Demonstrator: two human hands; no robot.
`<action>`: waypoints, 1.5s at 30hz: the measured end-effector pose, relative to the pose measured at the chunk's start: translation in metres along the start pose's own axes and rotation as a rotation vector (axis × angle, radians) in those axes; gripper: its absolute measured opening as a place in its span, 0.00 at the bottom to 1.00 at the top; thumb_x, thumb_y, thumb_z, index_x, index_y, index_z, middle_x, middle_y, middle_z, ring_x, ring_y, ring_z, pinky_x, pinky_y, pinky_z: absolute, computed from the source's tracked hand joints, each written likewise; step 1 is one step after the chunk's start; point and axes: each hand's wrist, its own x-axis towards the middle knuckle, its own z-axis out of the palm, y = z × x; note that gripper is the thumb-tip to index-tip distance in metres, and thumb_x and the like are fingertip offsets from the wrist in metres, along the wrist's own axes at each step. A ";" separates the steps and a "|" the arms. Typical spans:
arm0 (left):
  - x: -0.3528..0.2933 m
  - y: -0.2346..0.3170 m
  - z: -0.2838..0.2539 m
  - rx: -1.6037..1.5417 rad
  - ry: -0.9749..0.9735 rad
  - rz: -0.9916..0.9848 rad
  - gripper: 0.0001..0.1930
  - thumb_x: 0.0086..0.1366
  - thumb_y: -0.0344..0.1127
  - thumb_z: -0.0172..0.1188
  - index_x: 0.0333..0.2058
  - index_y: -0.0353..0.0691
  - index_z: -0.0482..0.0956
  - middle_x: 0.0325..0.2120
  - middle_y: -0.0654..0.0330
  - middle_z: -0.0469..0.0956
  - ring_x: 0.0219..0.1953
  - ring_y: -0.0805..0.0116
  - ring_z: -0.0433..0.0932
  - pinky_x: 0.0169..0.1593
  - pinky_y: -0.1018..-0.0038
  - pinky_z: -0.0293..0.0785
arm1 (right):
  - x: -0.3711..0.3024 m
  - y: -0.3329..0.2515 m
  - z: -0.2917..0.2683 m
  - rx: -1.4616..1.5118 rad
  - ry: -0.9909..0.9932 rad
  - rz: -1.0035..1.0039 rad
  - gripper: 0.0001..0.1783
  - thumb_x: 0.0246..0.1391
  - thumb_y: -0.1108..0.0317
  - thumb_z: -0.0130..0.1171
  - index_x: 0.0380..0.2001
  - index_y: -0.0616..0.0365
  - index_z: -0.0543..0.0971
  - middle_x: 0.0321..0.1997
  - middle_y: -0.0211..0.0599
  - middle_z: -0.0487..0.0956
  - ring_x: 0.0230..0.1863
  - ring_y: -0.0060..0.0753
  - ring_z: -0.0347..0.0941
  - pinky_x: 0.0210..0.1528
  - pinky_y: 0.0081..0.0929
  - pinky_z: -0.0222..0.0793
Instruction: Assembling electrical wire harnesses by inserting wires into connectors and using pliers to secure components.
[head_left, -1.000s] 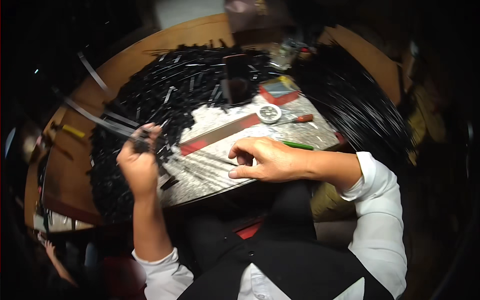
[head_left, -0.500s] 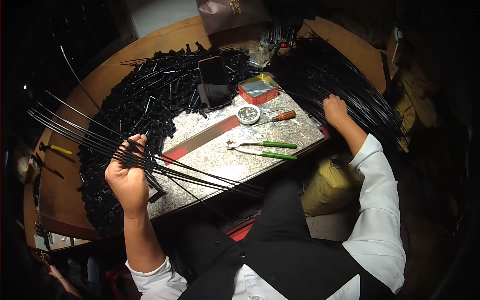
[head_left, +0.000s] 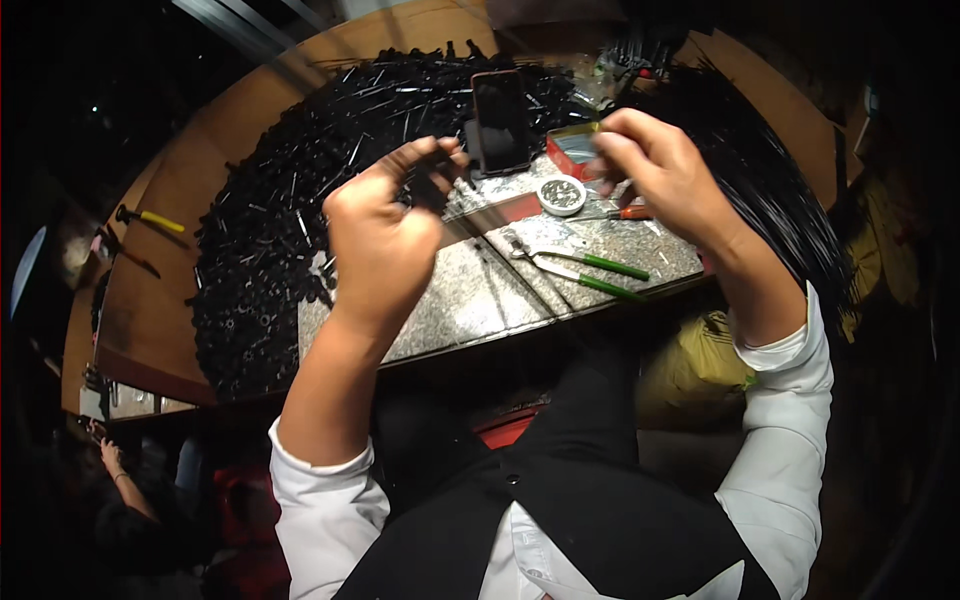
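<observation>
My left hand [head_left: 380, 240] is raised over the left part of the speckled stone slab [head_left: 440, 315], its fingers curled and blurred. It is closed around thin black rods [head_left: 512, 262], which slant down across the slab; pale streaks at the top left look like their other ends. Beside the red tin [head_left: 568, 150], my right hand [head_left: 665, 180] hovers with bent, closed fingers; anything in them is hidden by blur. Below it lie green-handled pliers [head_left: 612, 266] and a screwdriver with a red handle [head_left: 635, 212]. A white dish [head_left: 561, 211] of small metal pieces stands between the hands.
Black tubular parts [head_left: 260, 240] are heaped across the left and back of the wooden table [head_left: 140, 320]. A phone [head_left: 500, 120] leans upright behind the slab. Many black rods [head_left: 790, 215] lie at right. A yellow-handled tool [head_left: 160, 222] is far left. Another person's arm [head_left: 125, 480] shows lower left.
My right hand has left the rod pile and come inward to the tin. My left hand has risen and moved right with the rods, which now tilt more steeply. The view has shifted slightly.
</observation>
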 end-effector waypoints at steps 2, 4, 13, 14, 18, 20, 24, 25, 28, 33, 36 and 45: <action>0.004 -0.007 0.007 0.083 -0.072 0.085 0.10 0.58 0.20 0.55 0.38 0.27 0.80 0.30 0.52 0.83 0.35 0.71 0.81 0.41 0.78 0.76 | 0.000 -0.019 0.030 0.143 -0.157 -0.080 0.10 0.64 0.67 0.46 0.37 0.62 0.74 0.31 0.31 0.77 0.29 0.19 0.75 0.28 0.17 0.72; 0.005 0.009 0.016 0.065 -0.123 0.050 0.10 0.58 0.21 0.53 0.38 0.30 0.80 0.29 0.55 0.83 0.32 0.74 0.80 0.37 0.78 0.76 | -0.002 -0.033 0.048 0.186 -0.207 -0.176 0.09 0.64 0.68 0.47 0.37 0.62 0.74 0.28 0.29 0.76 0.30 0.18 0.75 0.29 0.18 0.73; 0.001 -0.008 -0.008 -0.199 -0.191 -0.214 0.06 0.61 0.25 0.57 0.36 0.31 0.79 0.29 0.63 0.80 0.32 0.79 0.76 0.38 0.80 0.74 | 0.006 -0.015 0.084 0.473 -0.426 0.014 0.14 0.67 0.61 0.43 0.38 0.61 0.70 0.28 0.32 0.78 0.27 0.24 0.79 0.27 0.18 0.75; 0.002 -0.010 -0.011 -0.203 -0.231 -0.236 0.07 0.63 0.27 0.57 0.39 0.32 0.79 0.29 0.63 0.79 0.32 0.78 0.76 0.37 0.81 0.74 | 0.006 -0.016 0.084 0.495 -0.430 0.030 0.14 0.68 0.61 0.42 0.39 0.61 0.70 0.28 0.32 0.78 0.27 0.24 0.79 0.27 0.18 0.75; 0.009 -0.017 -0.020 -0.178 -0.275 -0.128 0.09 0.66 0.29 0.55 0.42 0.32 0.76 0.29 0.62 0.78 0.32 0.77 0.77 0.37 0.80 0.73 | -0.004 -0.022 0.081 0.532 -0.496 0.118 0.19 0.68 0.56 0.40 0.47 0.62 0.67 0.32 0.37 0.78 0.33 0.29 0.80 0.33 0.19 0.75; 0.016 -0.023 -0.030 -0.278 -0.150 -0.266 0.08 0.66 0.31 0.55 0.41 0.33 0.74 0.29 0.59 0.78 0.34 0.72 0.79 0.41 0.76 0.76 | -0.016 -0.017 0.080 0.505 -0.654 0.083 0.18 0.67 0.59 0.43 0.51 0.63 0.65 0.33 0.37 0.78 0.33 0.30 0.79 0.37 0.25 0.74; 0.022 -0.029 -0.044 -0.277 -0.246 -0.199 0.09 0.64 0.28 0.58 0.41 0.33 0.74 0.32 0.57 0.80 0.35 0.67 0.81 0.44 0.73 0.77 | -0.039 -0.008 0.081 0.604 -0.740 0.320 0.15 0.65 0.64 0.47 0.49 0.62 0.66 0.22 0.28 0.71 0.21 0.18 0.70 0.25 0.20 0.71; 0.023 -0.027 -0.044 -0.222 -0.271 -0.216 0.09 0.62 0.27 0.59 0.40 0.32 0.75 0.32 0.57 0.80 0.35 0.67 0.81 0.43 0.73 0.77 | -0.039 -0.010 0.078 0.634 -0.707 0.317 0.14 0.66 0.63 0.45 0.48 0.62 0.67 0.20 0.26 0.68 0.19 0.16 0.68 0.20 0.17 0.69; 0.025 -0.022 -0.046 -0.183 -0.318 -0.338 0.11 0.57 0.25 0.65 0.38 0.31 0.77 0.31 0.57 0.80 0.36 0.67 0.81 0.43 0.74 0.78 | -0.036 -0.018 0.068 0.605 -0.726 0.324 0.14 0.66 0.62 0.45 0.47 0.62 0.67 0.20 0.24 0.66 0.19 0.16 0.67 0.21 0.17 0.69; 0.034 -0.021 -0.037 -0.346 -0.361 -0.459 0.17 0.55 0.25 0.65 0.44 0.29 0.77 0.40 0.50 0.80 0.44 0.63 0.80 0.50 0.69 0.76 | -0.029 -0.019 0.063 0.667 -0.699 0.306 0.14 0.67 0.62 0.43 0.47 0.63 0.67 0.23 0.26 0.66 0.18 0.16 0.67 0.19 0.17 0.70; 0.033 -0.021 -0.035 -0.384 -0.467 -0.482 0.22 0.55 0.27 0.65 0.49 0.29 0.74 0.43 0.49 0.79 0.47 0.61 0.79 0.54 0.66 0.75 | -0.022 -0.022 0.060 0.653 -0.685 0.270 0.15 0.68 0.61 0.40 0.46 0.62 0.67 0.23 0.27 0.67 0.18 0.16 0.66 0.18 0.15 0.69; 0.021 -0.027 -0.017 -0.446 -0.164 -0.381 0.11 0.59 0.25 0.61 0.42 0.30 0.76 0.34 0.53 0.81 0.38 0.64 0.81 0.43 0.70 0.80 | -0.004 -0.028 0.066 0.572 -0.707 0.207 0.14 0.68 0.61 0.41 0.40 0.62 0.67 0.25 0.29 0.69 0.18 0.16 0.67 0.19 0.16 0.71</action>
